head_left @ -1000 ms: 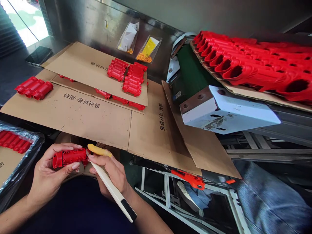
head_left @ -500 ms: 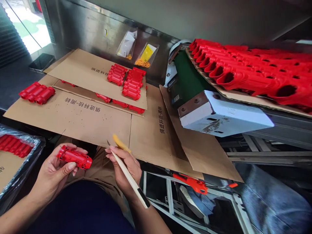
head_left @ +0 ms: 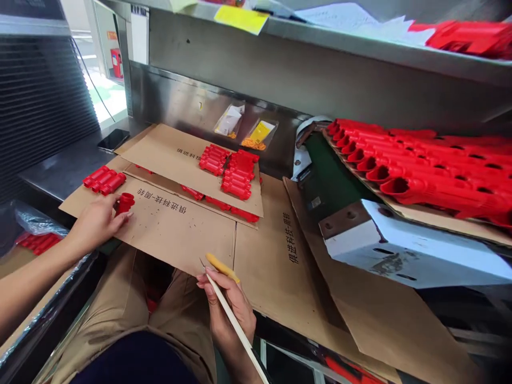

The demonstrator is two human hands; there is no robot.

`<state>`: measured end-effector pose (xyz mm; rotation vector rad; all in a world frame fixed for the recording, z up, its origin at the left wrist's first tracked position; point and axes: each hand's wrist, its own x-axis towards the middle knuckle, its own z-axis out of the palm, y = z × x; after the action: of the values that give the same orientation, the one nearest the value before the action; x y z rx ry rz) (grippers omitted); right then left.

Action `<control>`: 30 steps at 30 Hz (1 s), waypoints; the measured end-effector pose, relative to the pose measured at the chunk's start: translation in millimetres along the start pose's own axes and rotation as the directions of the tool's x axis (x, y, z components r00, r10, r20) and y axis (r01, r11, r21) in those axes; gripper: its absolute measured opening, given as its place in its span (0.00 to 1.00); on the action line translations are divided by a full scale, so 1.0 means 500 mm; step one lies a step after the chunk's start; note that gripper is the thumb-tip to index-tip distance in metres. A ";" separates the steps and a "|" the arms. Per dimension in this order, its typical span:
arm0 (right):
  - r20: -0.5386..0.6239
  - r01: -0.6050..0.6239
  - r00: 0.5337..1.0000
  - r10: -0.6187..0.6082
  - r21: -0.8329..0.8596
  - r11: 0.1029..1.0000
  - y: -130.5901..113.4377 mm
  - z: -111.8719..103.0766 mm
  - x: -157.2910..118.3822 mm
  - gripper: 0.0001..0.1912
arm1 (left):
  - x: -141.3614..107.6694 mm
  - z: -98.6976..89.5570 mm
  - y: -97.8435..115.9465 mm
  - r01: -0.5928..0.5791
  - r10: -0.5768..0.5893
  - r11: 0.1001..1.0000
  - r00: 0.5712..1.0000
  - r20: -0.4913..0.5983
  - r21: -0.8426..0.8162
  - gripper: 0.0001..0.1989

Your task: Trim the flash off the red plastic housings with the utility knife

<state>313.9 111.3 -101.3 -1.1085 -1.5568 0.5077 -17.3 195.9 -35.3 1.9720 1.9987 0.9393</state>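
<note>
My left hand [head_left: 100, 216] is closed on a red plastic tubular part [head_left: 126, 202], held over the left end of the cardboard sheet [head_left: 172, 234]. Just beyond it lies a row of three similar red parts [head_left: 104, 180]. A long, white-handled craft knife [head_left: 230, 314] with a thin pointed blade sits in my right hand [head_left: 232, 304], pen-like, near the cardboard's front edge. A yellow finger cot [head_left: 222, 266] covers one finger of that hand. Small dark shavings dot the sheet.
More red parts [head_left: 240, 170] rest on an upper cardboard sheet [head_left: 160, 144]. At right, red tubes fill a board above a green conveyor belt [head_left: 332, 170] with a white metal bracket [head_left: 400, 245]. A phone [head_left: 113, 140] and two small plastic bags [head_left: 260, 133] lie behind.
My left hand has carried the red part from over my lap forward to the cardboard, near the row of three. My right hand still grips the knife. The view has tilted up.
</note>
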 end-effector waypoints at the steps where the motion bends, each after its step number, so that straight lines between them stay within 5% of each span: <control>1: -0.001 -0.021 1.000 0.021 0.015 1.000 0.003 0.005 -0.001 0.11 | 0.029 -0.002 -0.006 -0.013 0.013 0.998 1.000 -0.007 0.066 0.19; 8: -0.002 -0.029 1.000 0.030 0.007 1.000 0.029 0.010 0.006 0.12 | 0.141 0.013 -0.045 0.030 0.005 0.977 0.987 -0.163 0.212 0.16; 14: -0.060 -0.018 0.998 0.019 0.015 1.000 0.060 -0.016 0.036 0.12 | 0.161 -0.002 -0.064 0.010 0.028 0.993 0.950 -0.311 0.119 0.37; 17: -0.084 -0.035 0.996 0.042 0.078 0.996 0.071 -0.018 0.048 0.12 | 0.202 0.018 0.008 -0.197 0.230 0.971 0.928 -0.293 0.137 0.43; 20: -0.056 -0.063 0.996 0.070 0.123 0.990 0.072 -0.023 0.053 0.10 | 0.278 0.085 0.134 -0.420 0.443 0.871 0.896 -0.038 0.253 0.26; 24: -0.043 -0.089 0.994 0.100 0.211 0.973 0.062 -0.032 0.050 0.11 | 0.385 0.212 0.286 -0.523 0.509 0.823 0.852 0.119 0.220 0.10; 27: -0.026 -0.123 0.991 0.133 0.250 0.961 0.057 -0.033 0.047 0.14 | 0.424 0.258 0.329 -0.533 0.514 0.825 0.846 0.146 0.188 0.09; 30: -0.022 -0.168 0.983 0.183 0.300 0.939 0.057 -0.030 0.046 0.18 | 0.399 0.234 0.298 -0.530 0.510 0.835 0.846 0.154 0.148 0.11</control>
<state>339.5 140.7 -107.8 -1.0214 -1.2932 0.8027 149.7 408.8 13.5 2.6894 1.5542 0.7288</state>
